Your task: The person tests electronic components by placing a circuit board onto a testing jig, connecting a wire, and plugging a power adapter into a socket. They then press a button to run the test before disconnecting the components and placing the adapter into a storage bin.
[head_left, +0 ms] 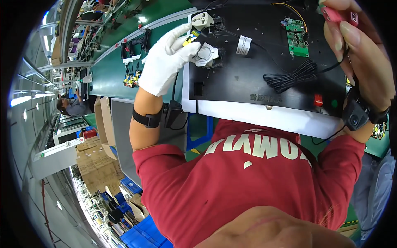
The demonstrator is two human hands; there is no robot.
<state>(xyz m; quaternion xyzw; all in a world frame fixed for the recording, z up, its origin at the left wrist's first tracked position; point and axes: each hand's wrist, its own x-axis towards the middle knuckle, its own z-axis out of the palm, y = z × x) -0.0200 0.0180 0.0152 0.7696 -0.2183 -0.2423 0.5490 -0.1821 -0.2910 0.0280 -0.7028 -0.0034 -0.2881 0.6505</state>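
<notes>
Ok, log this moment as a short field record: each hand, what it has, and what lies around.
left hand: in a white glove, pinching a small yellow and blue part just above a round white socket
right hand: bare, gripping a red-handled tool
work surface: black panel with a second white socket, a green circuit board, a coiled black cable and a red switch
background: green bench, cardboard boxes, another person
</notes>
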